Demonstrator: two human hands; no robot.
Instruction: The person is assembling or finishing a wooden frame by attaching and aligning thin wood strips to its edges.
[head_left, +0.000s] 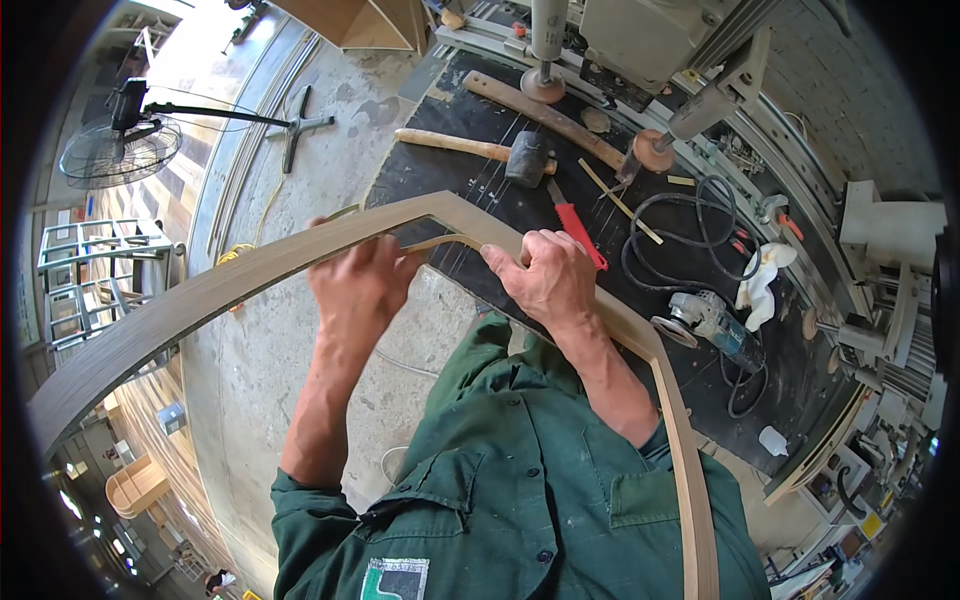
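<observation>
A long, bent wooden frame (pixel 270 265) arches from the far left, past both my hands, and down along my right side. Between the hands, a thin wood strip (pixel 445 240) bows along the inner edge of its corner. My left hand (pixel 362 285) is closed around the strip's left part, its fingers partly smeared by motion and partly behind the frame. At the other end, my right hand (pixel 552 278) is curled shut against the frame, with its thumb on the strip. What lies under its fingers is hidden.
On the black bench top (pixel 450 180) lie a black mallet (pixel 527 158), a red-handled blade tool (pixel 580 235), a curved wood piece (pixel 545 118) and an angle grinder (pixel 715 325) with a looped cord. Press cylinders (pixel 548 40) stand behind. A fan (pixel 122 150) is at left.
</observation>
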